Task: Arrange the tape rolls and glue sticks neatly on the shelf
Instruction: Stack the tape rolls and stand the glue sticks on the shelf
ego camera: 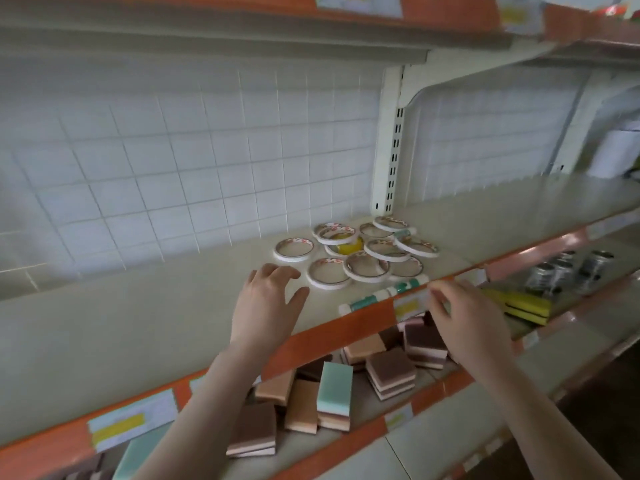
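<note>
Several white tape rolls (363, 252) lie flat in a loose, overlapping heap on the beige shelf (138, 317); one roll (293, 249) sits apart at the left and a yellow roll (349, 247) is half buried. Two white-and-green glue sticks (384, 293) lie near the shelf's front edge, and another glue stick (403, 233) lies among the rolls. My left hand (268, 299) hovers over the shelf just left of the nearest roll, fingers spread, holding nothing. My right hand (464, 313) is at the shelf's front edge beside the glue sticks, fingers loosely bent and empty.
An orange price strip (346, 327) runs along the shelf front. Below it, many sponges (332, 393) lie jumbled, with yellow scouring pads (523, 304) and metal cans (568, 271) further right. A white upright post (389, 143) divides the tiled back wall. Another shelf hangs overhead.
</note>
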The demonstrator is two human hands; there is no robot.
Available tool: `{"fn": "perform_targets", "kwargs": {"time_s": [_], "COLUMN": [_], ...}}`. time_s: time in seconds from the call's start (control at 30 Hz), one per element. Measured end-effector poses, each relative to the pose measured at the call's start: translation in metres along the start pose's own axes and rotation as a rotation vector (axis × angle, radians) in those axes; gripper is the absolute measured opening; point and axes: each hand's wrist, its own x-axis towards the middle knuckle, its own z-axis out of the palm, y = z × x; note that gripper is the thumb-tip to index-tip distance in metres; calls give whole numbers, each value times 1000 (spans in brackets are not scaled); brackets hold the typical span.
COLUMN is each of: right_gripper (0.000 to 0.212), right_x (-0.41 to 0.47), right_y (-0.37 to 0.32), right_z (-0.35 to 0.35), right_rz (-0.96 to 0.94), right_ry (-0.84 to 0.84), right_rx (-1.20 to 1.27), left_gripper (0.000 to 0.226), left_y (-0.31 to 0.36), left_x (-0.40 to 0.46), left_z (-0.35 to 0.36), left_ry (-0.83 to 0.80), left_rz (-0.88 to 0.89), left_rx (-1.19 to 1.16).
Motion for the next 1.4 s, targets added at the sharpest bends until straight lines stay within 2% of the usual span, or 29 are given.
{"fn": "perform_targets", "kwargs": {"time_s": [0.27,0.4,0.53,0.73,1.03,1.2,1.33,1.4], "right_gripper": [12,21,19,15,28,29,29,31], "right_x": [73,102,115,123,139,143,140,139], "right_y": [48,63,73,98,137,154,167,171], "right_z": [37,55,72,86,79,74,75,74], "right_rz": [-29,-14,-128,-194,-300,-320,-311,-304], "right_ry": [-35,-125,-205,-270,-120,-75,-86,-90], "right_rx": [-29,-15,31,125,199,230,243,247], "left_gripper": [27,26,25,21,19,17,31,32], "left_y": [26,33,35,48,81,91,100,101], "left_x": [73,93,104,110,105,100,97,97], "left_z": [64,81,92,108,130,144,149,153], "left_ry": [35,37,33,44,-14,-72,-200,-215], "left_rz": [56,51,34,-41,-63,27,128,181], "left_rx": [-66,-37,16,37,80,77,107,185]}}
